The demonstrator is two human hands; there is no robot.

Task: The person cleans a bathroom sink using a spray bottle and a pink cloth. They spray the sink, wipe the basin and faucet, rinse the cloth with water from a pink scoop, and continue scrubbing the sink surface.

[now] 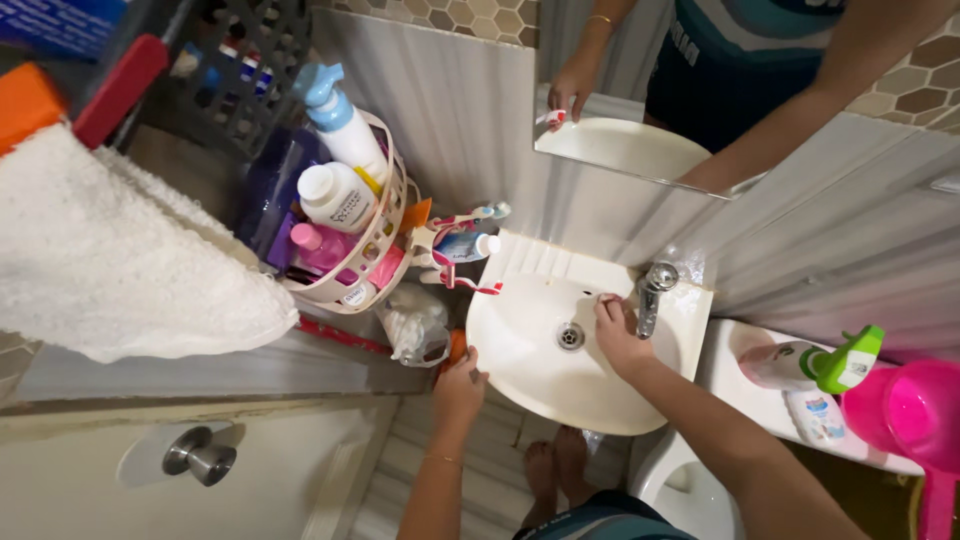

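2 hands at the white basin (560, 395): left hand (461, 385) grips its left rim, right hand (618, 335) pinches a small pink-white item inside near the tap (655, 290); bowl looks dry, tap apparently off, so washing seems barely started.

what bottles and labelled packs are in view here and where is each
White bottle, round cap, in the cream basket.
Spray bottle, white with blue head, behind it.
Pink bottle, basket front.
Green-headed spray bottle, lying on the right shelf.
Small white tube, blue label, left of the sink.
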